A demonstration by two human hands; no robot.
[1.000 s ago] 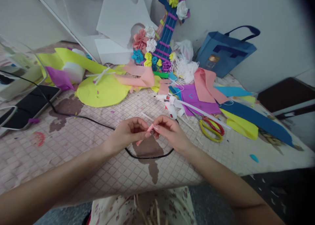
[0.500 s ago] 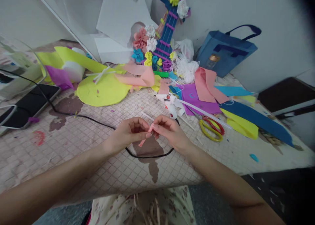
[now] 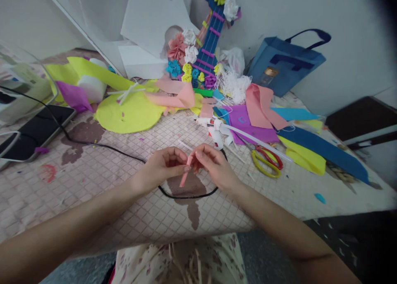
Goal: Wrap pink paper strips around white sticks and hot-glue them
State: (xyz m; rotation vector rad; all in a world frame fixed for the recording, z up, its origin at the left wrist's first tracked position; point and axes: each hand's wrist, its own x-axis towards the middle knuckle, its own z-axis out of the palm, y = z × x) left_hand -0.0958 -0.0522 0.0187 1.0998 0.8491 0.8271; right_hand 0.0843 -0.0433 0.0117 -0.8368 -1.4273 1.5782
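Between my hands, low over the table's front middle, is a narrow pink crepe paper strip. My left hand pinches it between thumb and fingers, its lower end hanging free. My right hand has its fingers curled together at the strip's upper end; the fingertips partly hide that end. Just behind the right hand stands a white glue gun, a long glue stick running out of it to the right. Scissors with yellow and red handles lie to the right.
A black cable runs across the table and loops under my hands. A yellow paper disc and a phone lie to the left. Behind stand a flower-decorated blue guitar and a blue bag. Coloured paper strips cover the right.
The pink strip has turned to hang more steeply, with more of its lower length showing. My right thumb and fingers have shifted slightly up at its top.
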